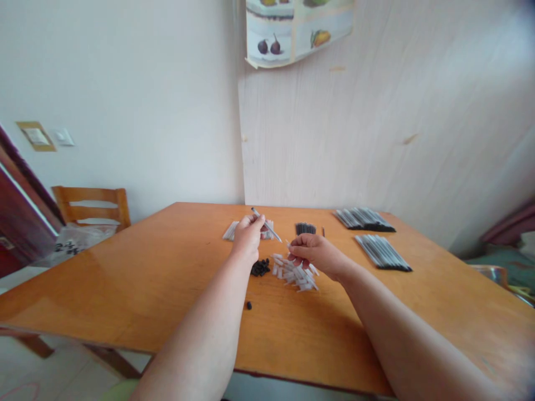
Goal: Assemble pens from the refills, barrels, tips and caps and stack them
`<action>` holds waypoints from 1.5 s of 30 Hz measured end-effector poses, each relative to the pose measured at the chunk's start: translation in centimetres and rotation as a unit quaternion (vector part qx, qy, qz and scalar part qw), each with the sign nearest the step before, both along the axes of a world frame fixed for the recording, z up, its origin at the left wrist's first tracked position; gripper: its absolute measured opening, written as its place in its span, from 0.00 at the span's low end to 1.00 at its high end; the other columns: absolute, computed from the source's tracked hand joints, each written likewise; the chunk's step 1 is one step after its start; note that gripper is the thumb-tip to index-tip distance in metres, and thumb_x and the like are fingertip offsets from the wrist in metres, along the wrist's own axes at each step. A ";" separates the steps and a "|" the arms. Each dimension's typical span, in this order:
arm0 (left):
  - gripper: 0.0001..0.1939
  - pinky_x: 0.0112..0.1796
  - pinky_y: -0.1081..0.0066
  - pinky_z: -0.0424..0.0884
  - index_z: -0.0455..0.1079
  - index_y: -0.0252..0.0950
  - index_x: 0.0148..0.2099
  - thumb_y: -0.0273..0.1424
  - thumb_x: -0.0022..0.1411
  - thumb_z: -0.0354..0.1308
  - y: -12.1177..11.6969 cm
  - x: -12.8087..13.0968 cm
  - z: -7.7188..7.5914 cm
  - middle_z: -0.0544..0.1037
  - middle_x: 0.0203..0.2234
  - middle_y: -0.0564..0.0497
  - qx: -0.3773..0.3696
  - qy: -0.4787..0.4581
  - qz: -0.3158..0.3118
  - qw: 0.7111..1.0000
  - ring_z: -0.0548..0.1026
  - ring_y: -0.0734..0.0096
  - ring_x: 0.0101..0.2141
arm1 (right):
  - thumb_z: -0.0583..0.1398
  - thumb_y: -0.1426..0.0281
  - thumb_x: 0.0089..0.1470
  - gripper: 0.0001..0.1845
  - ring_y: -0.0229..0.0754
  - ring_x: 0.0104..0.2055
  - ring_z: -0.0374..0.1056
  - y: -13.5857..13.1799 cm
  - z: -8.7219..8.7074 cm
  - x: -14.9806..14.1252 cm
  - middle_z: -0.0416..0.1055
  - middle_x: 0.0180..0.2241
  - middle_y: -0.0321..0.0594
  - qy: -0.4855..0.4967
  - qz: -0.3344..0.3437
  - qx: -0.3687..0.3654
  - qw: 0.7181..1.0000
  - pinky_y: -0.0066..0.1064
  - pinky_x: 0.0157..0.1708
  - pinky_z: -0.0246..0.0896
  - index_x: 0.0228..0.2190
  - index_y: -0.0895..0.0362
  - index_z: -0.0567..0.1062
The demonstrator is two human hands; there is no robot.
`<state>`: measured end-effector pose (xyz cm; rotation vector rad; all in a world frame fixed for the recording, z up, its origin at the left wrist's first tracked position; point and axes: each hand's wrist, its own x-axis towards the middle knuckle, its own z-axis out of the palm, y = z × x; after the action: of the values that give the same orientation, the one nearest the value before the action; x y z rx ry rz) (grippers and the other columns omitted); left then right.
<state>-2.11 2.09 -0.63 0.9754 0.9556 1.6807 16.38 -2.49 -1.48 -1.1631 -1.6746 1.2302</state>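
Note:
My left hand (pixel 249 231) is closed around a slim pen (pixel 273 230) with a pale barrel and a dark rear end. The pen slants down to the right, its tip towards my other hand. With thumb and fingers pinched, my right hand (pixel 307 249) holds a small whitish pen cap, mostly hidden by the fingers. A narrow gap separates cap and pen tip. Beneath my right hand lies a heap of translucent white pen caps (pixel 297 277). Just left of it is a small pile of black plugs (pixel 260 268).
White pen barrels (pixel 229 231) lie behind my left hand. Dark refills (pixel 305 228) are bunched farther back, beside one loose refill (pixel 323 231). Two stacks of pens, one at the back (pixel 363 218) and one nearer (pixel 382 252), lie right. A single black plug (pixel 249 305) sits in front.

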 end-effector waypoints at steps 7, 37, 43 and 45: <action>0.14 0.22 0.78 0.61 0.67 0.34 0.34 0.36 0.50 0.66 0.0 0.1 0.0 0.78 0.27 0.48 -0.004 -0.008 -0.010 1.000 0.74 0.74 0.25 | 0.62 0.66 0.54 0.08 0.32 0.22 0.67 0.2 -0.4 -0.3 0.76 0.27 0.42 0.024 0.005 -0.013 1.000 0.22 0.21 0.60 0.30 0.59 0.72; 0.14 0.31 0.73 0.69 0.66 0.34 0.37 0.37 0.55 0.64 -1.4 1.3 0.1 0.79 0.31 0.46 -0.002 0.028 -0.088 0.996 0.76 0.73 0.28 | 0.61 0.61 0.51 0.12 0.32 0.22 0.60 0.0 0.2 -0.7 0.70 0.23 0.35 0.040 -0.044 0.046 0.997 0.26 0.24 0.53 0.30 0.58 0.70; 0.14 0.32 0.72 0.70 0.66 0.35 0.36 0.36 0.54 0.65 -1.8 1.5 0.4 0.79 0.31 0.46 -0.006 0.020 -0.097 0.995 0.76 0.73 0.29 | 0.61 0.61 0.50 0.13 0.33 0.23 0.59 -0.2 0.7 -0.3 0.69 0.23 0.35 0.034 -0.045 0.060 0.997 0.26 0.25 0.53 0.30 0.58 0.71; 0.15 0.31 0.72 0.70 0.66 0.35 0.36 0.37 0.53 0.66 -2.0 1.6 0.4 0.79 0.31 0.46 -0.011 0.017 -0.102 0.995 0.76 0.73 0.29 | 0.61 0.61 0.50 0.13 0.33 0.23 0.59 -0.4 0.9 -0.4 0.69 0.23 0.35 0.032 -0.041 0.056 0.997 0.26 0.25 0.53 0.30 0.58 0.71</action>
<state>-0.55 0.12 -0.19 1.0543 0.8639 1.4845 15.97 -2.90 -0.55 -1.1011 -1.6111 1.0977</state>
